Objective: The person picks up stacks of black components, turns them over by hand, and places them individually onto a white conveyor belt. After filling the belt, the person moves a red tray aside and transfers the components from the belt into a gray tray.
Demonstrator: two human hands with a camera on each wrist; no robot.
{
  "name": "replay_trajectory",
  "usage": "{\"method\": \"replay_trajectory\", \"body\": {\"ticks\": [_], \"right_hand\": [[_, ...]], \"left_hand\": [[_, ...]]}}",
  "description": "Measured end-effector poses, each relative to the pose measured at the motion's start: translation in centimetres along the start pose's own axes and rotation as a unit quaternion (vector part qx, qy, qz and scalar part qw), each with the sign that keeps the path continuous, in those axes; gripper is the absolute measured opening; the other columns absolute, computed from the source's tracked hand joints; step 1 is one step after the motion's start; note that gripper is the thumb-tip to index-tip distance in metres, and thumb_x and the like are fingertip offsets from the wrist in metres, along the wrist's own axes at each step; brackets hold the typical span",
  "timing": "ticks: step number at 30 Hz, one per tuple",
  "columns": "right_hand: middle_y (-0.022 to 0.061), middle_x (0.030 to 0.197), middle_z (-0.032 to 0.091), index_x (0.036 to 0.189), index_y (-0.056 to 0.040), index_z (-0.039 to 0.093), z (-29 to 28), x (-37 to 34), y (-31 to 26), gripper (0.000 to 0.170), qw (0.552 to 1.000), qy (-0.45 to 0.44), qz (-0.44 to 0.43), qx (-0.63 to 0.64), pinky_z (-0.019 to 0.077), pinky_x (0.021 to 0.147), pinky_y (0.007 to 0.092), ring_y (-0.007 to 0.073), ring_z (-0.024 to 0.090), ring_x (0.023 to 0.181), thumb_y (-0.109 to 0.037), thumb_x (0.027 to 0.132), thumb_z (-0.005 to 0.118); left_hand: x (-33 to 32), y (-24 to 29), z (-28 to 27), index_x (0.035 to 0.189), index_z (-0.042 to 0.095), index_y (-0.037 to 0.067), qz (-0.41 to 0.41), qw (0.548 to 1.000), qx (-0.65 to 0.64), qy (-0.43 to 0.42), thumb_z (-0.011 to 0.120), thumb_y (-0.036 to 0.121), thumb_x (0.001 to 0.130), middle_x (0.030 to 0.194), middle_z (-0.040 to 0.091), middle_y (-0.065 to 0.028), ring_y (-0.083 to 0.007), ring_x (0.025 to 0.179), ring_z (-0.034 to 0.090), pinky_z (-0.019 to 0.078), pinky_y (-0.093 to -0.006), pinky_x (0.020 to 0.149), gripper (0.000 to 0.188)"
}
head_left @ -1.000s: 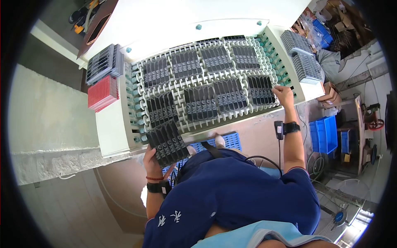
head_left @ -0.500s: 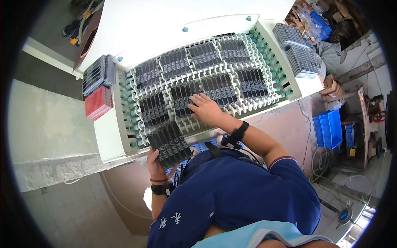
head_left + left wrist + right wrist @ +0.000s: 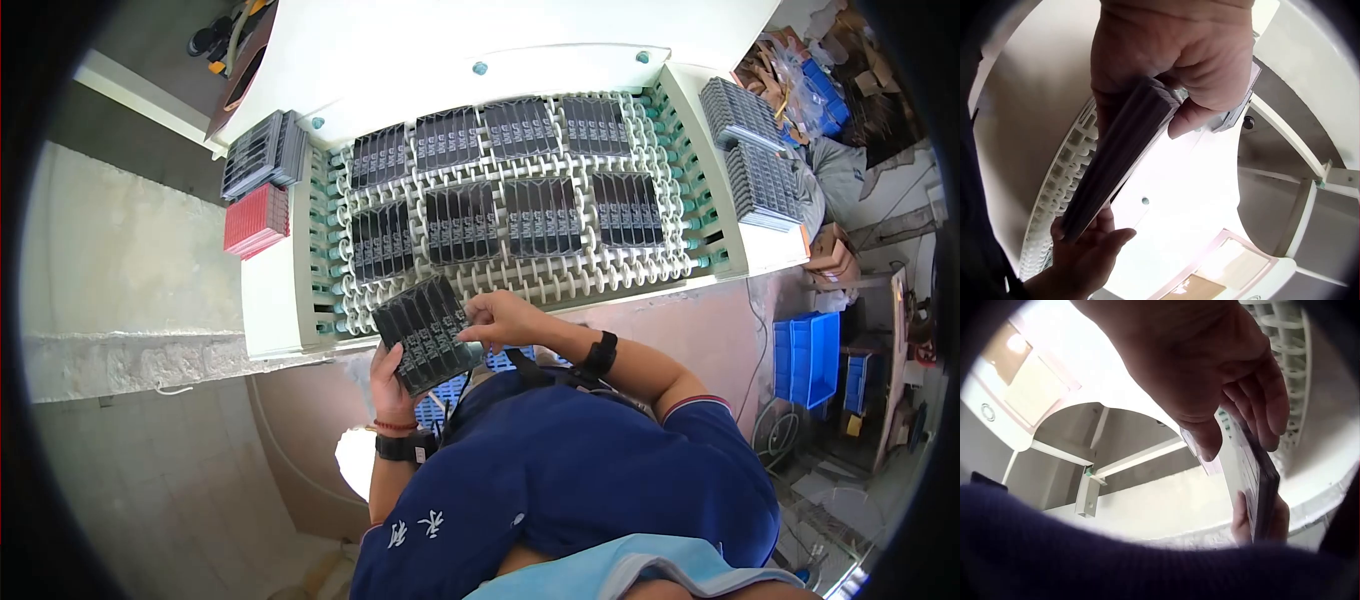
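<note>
In the head view my left hand (image 3: 391, 380) grips a stack of black printed panels (image 3: 425, 335) by its lower left edge, tilted over the conveyor's front edge. The left wrist view shows the stack (image 3: 1122, 150) edge-on, several layers thick, with the left thumb on one face. My right hand (image 3: 505, 322) is at the stack's right edge. In the left wrist view the right hand (image 3: 1088, 256) has fingertips on both sides of the far end, its thumb standing off. Matching black panels (image 3: 462, 222) lie in two rows on the white roller conveyor (image 3: 560, 285).
Grey panel stacks stand on the left ledge (image 3: 265, 155) and the right ledge (image 3: 765, 185). Beside the left one is a red stack (image 3: 257, 220). A white machine hood (image 3: 520, 30) rises behind the rows. Blue bins (image 3: 806, 358) stand at the right.
My right hand has moved from the front row's right-end panel, across its second panel, to the held stack. The left hand has lifted the stack slightly. Front-row panels now lie straighter.
</note>
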State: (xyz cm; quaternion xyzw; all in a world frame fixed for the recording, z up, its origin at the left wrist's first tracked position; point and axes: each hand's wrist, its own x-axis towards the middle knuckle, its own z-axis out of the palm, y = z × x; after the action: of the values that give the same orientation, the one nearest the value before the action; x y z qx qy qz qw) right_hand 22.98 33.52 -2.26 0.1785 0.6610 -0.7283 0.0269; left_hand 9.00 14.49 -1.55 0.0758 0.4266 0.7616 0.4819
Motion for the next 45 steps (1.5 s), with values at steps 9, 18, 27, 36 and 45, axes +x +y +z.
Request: {"method": "replay_trajectory", "body": {"ticks": [9, 18, 27, 36, 45], "right_hand": [[0.0118, 0.062, 0.062, 0.088, 0.0068, 0.054, -0.2, -1.3, 1.7, 0.025, 0.998, 0.027, -0.029, 0.050, 0.0470, 0.043, 0.0267, 0.0152, 0.062, 0.051, -0.014, 0.081, 0.067], [0.0083, 0.063, 0.063, 0.082, 0.0042, 0.062, 2.0, -2.5, 0.3, 0.020, 0.999, 0.036, 0.001, 0.026, 0.0478, 0.045, 0.0240, 0.0118, 0.062, 0.053, -0.016, 0.084, 0.064], [0.0025, 0.062, 0.059, 0.081, -0.0019, 0.061, -0.1, -3.2, 2.5, 0.014, 0.950, 0.276, -0.046, 0.138, 0.0443, 0.045, 0.0197, 0.0074, 0.055, 0.049, -0.014, 0.088, 0.060], [0.0049, 0.062, 0.059, 0.085, 0.0034, 0.061, 4.7, 3.8, 2.0, 0.018, 0.976, 0.209, -0.051, 0.026, 0.0468, 0.046, 0.0217, 0.0098, 0.058, 0.052, -0.014, 0.087, 0.061], [0.0081, 0.068, 0.064, 0.082, 0.0038, 0.062, 7.1, 5.2, -0.2, 0.023, 0.979, 0.192, 0.042, -0.054, 0.0512, 0.048, 0.0236, 0.0129, 0.064, 0.059, -0.019, 0.085, 0.064]], "left_hand": [[-1.8, -2.7, 0.8, 0.130, 0.040, -0.001, -0.043, 0.989, -0.125, 0.070, 0.038, 0.040, 0.096, 0.127, 0.049, -0.0188, -0.0326, 0.115, 0.050, 0.0386, -0.0476, 0.099, 0.053], [-2.6, -1.7, -1.1, 0.130, 0.040, -0.001, -0.072, 0.985, -0.151, 0.044, 0.035, 0.040, 0.097, 0.126, 0.051, -0.0192, -0.0330, 0.116, 0.050, 0.0390, -0.0473, 0.098, 0.053], [-5.8, 1.7, -7.1, 0.125, 0.045, -0.002, -0.062, 0.987, -0.132, 0.064, 0.045, 0.021, 0.093, 0.112, 0.059, -0.0158, -0.0273, 0.100, 0.060, 0.0498, -0.0397, 0.087, 0.039], [-7.5, 4.3, -9.1, 0.125, 0.043, -0.002, -0.004, 0.997, -0.074, 0.027, 0.054, 0.003, 0.086, 0.114, 0.058, -0.0138, -0.0237, 0.100, 0.060, 0.0503, -0.0364, 0.086, 0.041], [-5.5, 3.9, -10.2, 0.125, 0.043, -0.002, -0.018, 0.997, -0.066, -0.021, 0.055, 0.003, 0.087, 0.113, 0.058, -0.0137, -0.0228, 0.097, 0.061, 0.0522, -0.0359, 0.083, 0.040]]}}
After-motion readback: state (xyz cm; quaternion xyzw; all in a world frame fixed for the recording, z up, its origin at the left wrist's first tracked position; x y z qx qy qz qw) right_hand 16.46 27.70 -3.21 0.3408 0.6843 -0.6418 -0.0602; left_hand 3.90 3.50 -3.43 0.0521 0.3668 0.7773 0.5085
